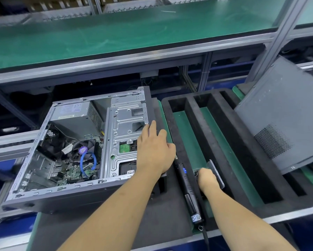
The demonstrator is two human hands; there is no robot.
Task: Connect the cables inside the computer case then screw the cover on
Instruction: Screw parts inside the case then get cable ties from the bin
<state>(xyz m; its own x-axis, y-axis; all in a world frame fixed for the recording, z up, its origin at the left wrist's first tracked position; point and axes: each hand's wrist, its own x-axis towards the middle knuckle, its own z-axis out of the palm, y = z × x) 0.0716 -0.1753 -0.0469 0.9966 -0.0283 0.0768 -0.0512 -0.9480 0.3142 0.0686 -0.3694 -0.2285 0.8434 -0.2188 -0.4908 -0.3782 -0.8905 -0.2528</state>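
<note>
one open computer case (76, 147) holds a blue cable (87, 163); left hand (154, 151) rests flat on it, right hand (207, 179) grips something small in the foam tray (230, 142).

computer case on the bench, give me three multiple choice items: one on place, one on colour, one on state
1. Where does the detached side cover stand?
A. to the right of the foam tray, tilted
B. lying on the case
C. on the upper shelf

2. What colour is the looped cable inside the computer case?
A. red
B. blue
C. yellow

3. What is the left hand doing?
A. gripping the screwdriver
B. resting open on the case's right edge
C. pulling the cable

Answers:
1 A, the grey panel leans beyond the black foam tray.
2 B, the loop near the fan is blue.
3 B, its fingers lie straight on the case; the electric screwdriver lies by the right hand.
</note>
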